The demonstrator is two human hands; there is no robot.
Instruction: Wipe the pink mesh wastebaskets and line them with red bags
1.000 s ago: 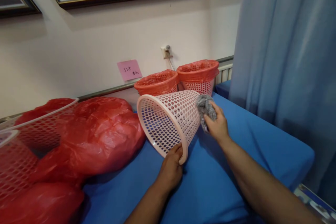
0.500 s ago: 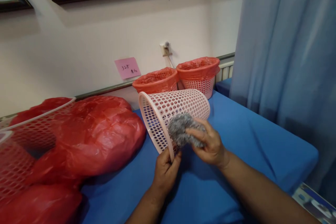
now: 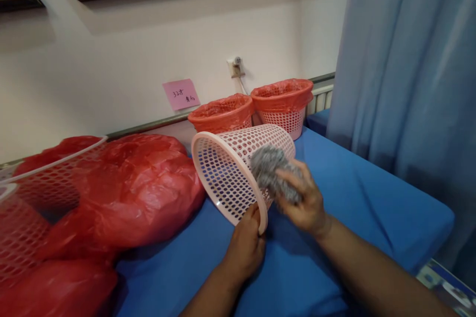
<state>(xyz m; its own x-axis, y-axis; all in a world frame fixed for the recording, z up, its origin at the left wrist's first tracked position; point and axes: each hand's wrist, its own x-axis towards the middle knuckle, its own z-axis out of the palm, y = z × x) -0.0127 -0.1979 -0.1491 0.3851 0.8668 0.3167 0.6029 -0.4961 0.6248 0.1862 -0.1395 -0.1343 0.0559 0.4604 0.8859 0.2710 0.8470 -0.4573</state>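
Basket (image 3: 249, 143) is tipped on its side over the blue sheet (image 3: 357, 218), mouth facing left and toward us; can't tell if it rests there. We pinch its rim with our left hand (image 3: 245, 245) and bunch the grey cloth (image 3: 271, 171) in our right hand (image 3: 307, 203), against the outer side near the mouth. Looks mid-wipe to us; how much surface is done, we can't tell. Two baskets (image 3: 286, 120) behind already have red liners (image 3: 223, 120) on; ours has none. Writing: handwritten pink note (image 3: 181, 94) reads "32"; remaining characters unclear to us. No brands visible.
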